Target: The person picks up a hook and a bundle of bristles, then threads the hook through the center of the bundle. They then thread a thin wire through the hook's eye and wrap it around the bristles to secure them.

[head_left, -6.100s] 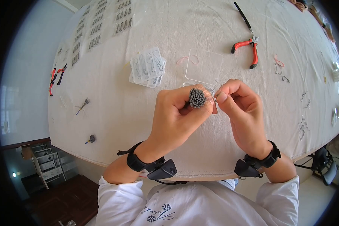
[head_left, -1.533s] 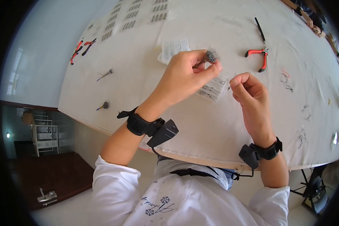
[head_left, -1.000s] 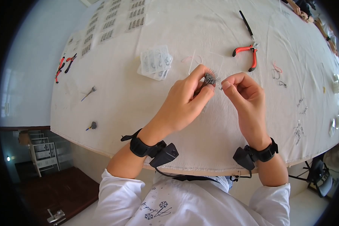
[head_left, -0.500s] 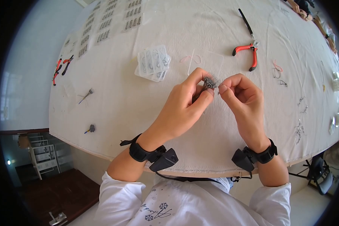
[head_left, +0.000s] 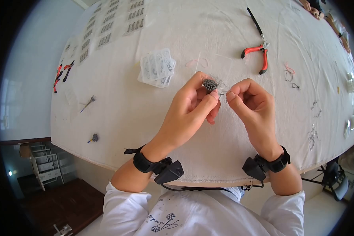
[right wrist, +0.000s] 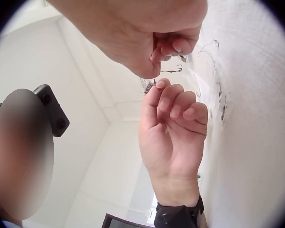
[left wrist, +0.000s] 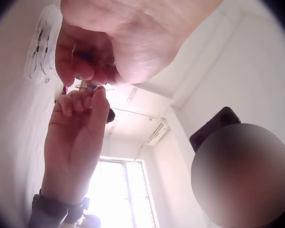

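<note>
1. Head view: I am holding both hands together above the white desk (head_left: 145,114), at its middle.
2. My left hand (head_left: 188,114) is clenching a bundle (head_left: 210,84) of thin dark rods, its bead-like ends pointing up between thumb and forefinger.
3. My right hand (head_left: 249,108) is curling its fingers and pinching a thin hook (right wrist: 173,70) of wire just beside the bundle; the grip there is thumb against forefinger.
4. In the right wrist view the hook is sticking out sideways from my right fingertips (right wrist: 173,47), with my left hand (right wrist: 173,128) just below it, fingers folded.
5. In the left wrist view my left hand (left wrist: 128,42) is filling the top, and my right hand (left wrist: 76,137) is reaching up to it, a fine wire (left wrist: 97,88) showing between the two.
6. Red pliers (head_left: 257,55) are lying well beyond my hands, toward the far right of the desk.
7. A stack of clear packets (head_left: 156,67) is sitting beyond my left hand, and a clear sheet (head_left: 216,65) is lying just past the bundle.
8. More red pliers (head_left: 63,72) are lying at the far left edge.
</note>
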Available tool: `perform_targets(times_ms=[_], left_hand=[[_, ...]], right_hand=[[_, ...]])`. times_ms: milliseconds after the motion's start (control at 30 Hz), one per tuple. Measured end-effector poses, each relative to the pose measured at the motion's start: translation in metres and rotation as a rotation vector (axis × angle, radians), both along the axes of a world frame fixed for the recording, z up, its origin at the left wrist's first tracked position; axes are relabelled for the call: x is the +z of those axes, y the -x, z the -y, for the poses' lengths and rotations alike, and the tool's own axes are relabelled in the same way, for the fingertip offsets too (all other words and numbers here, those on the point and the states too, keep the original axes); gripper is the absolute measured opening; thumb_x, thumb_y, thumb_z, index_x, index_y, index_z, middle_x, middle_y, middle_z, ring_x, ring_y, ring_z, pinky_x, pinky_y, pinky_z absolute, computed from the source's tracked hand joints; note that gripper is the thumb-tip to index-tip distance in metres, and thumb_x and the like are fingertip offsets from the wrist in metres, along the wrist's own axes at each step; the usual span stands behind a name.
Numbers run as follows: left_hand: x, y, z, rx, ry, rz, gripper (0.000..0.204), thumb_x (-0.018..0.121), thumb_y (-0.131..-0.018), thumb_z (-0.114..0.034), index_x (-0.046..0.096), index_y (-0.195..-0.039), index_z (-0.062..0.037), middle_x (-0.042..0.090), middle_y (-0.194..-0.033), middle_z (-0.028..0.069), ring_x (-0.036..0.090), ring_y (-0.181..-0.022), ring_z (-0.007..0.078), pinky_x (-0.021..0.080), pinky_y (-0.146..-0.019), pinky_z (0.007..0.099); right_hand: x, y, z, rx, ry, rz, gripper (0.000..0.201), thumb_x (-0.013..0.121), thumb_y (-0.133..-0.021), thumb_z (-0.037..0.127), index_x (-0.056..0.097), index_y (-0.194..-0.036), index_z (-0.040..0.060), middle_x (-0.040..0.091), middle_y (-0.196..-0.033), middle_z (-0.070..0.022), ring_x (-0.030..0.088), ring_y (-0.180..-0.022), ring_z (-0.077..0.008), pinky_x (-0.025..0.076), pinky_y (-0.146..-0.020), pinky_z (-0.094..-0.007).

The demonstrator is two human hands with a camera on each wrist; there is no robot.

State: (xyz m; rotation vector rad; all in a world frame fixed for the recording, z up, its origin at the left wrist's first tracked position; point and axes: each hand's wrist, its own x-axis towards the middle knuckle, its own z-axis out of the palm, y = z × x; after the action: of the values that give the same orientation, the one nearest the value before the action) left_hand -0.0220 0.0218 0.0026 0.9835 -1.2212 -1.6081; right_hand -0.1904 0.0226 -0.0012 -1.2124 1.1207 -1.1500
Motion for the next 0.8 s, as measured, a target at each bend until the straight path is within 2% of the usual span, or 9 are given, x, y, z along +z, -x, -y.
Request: perform_targets(times_ms=[167, 367, 467, 667, 800], left_hand=[[-0.0022, -0.001, -0.0012, 0.015, 0.01, -0.035, 0.007, 0.054, -0.093, -0.011, 0.048, -0.094, -0.0071, 0.054, -0.074, 0.0013, 0.054, -0.066, 0.008, 0.049, -0.061, 0.0256], [0.0053, -0.0053, 0.001, -0.071, -0.022, 0.077, 0.012, 0.058, -0.092, -0.011, 0.049, -0.085, -0.0056, 0.054, -0.074, 0.0002, 0.059, -0.07, 0.009, 0.05, -0.063, 0.0246], [-0.0001, -0.004, 0.0009, -0.035, 0.003, 0.056, 0.012, 0.06, -0.091, -0.01, 0.051, -0.086, -0.0038, 0.057, -0.075, 0.0, 0.057, -0.065, 0.0057, 0.046, -0.057, 0.0205], [0.0001, -0.0042, 0.001, -0.011, -0.022, 0.035, 0.007, 0.059, -0.09, -0.008, 0.056, -0.092, -0.0022, 0.057, -0.076, 0.0003, 0.059, -0.067, 0.0062, 0.048, -0.059, 0.0207], [0.002, -0.0073, 0.002, -0.043, -0.052, 0.083, 0.008, 0.056, -0.092, -0.01, 0.055, -0.093, -0.0023, 0.057, -0.086, 0.0019, 0.058, -0.07, 0.0091, 0.053, -0.068, 0.0272]], right_hand=[[0.0003, 0.0002, -0.0002, 0.024, -0.004, -0.001, 0.003, 0.065, -0.085, 0.003, 0.062, -0.084, 0.0009, 0.057, -0.075, 0.005, 0.047, -0.066, 0.0001, 0.038, -0.059, -0.0162], [0.0004, 0.0017, -0.0002, 0.053, -0.011, -0.017, 0.004, 0.065, -0.085, 0.004, 0.063, -0.084, 0.0009, 0.057, -0.073, 0.0053, 0.046, -0.065, 0.0006, 0.037, -0.057, -0.016], [0.0003, 0.0026, -0.0002, 0.05, -0.003, -0.048, 0.004, 0.066, -0.085, 0.004, 0.063, -0.084, 0.0012, 0.057, -0.072, 0.0056, 0.046, -0.064, 0.0007, 0.037, -0.057, -0.0159], [0.001, 0.003, 0.0002, 0.044, -0.001, -0.043, 0.004, 0.066, -0.085, 0.004, 0.063, -0.084, 0.0014, 0.057, -0.072, 0.0058, 0.045, -0.064, 0.0007, 0.037, -0.057, -0.016], [0.0002, 0.0032, 0.0006, 0.038, 0.005, -0.038, 0.004, 0.066, -0.085, 0.004, 0.062, -0.084, 0.0014, 0.057, -0.073, 0.0057, 0.046, -0.065, 0.0005, 0.037, -0.057, -0.0159]])
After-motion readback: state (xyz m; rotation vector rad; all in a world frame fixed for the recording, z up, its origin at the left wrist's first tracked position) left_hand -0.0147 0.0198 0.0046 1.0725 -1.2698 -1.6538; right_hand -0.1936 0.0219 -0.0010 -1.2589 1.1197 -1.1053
